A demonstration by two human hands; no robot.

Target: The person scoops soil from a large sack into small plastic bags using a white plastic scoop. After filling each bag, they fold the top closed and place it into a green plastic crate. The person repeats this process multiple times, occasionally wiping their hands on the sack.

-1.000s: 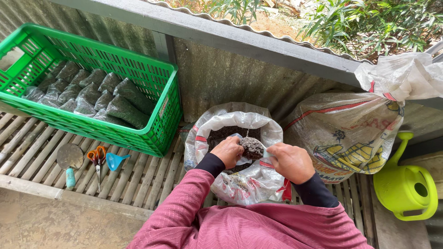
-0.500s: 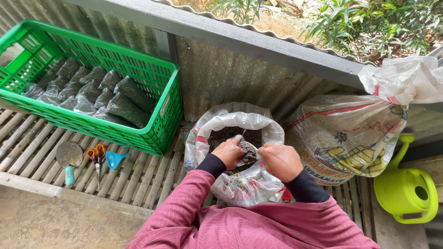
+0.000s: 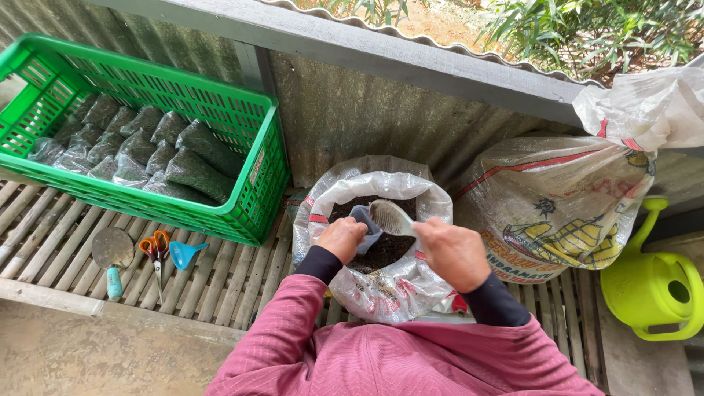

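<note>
- A small grey bag (image 3: pixel 364 222) was grasped by the left hand (image 3: pixel 342 239), its mouth just beyond the fingers.
- A pale scoop (image 3: pixel 391 218) was clenched in the right hand (image 3: pixel 453 253), its bowl touching the bag's mouth, above the open soil sack (image 3: pixel 381 293).

Single head-worn view, steeply down and close over the slatted bench (image 3: pixel 220 286) and fence.

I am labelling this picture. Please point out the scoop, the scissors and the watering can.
scoop (image 3: pixel 391 217): head view, on its bowl.
scissors (image 3: pixel 155 245): head view, on the orange handles.
watering can (image 3: pixel 653 293): head view, on its green body.
</note>
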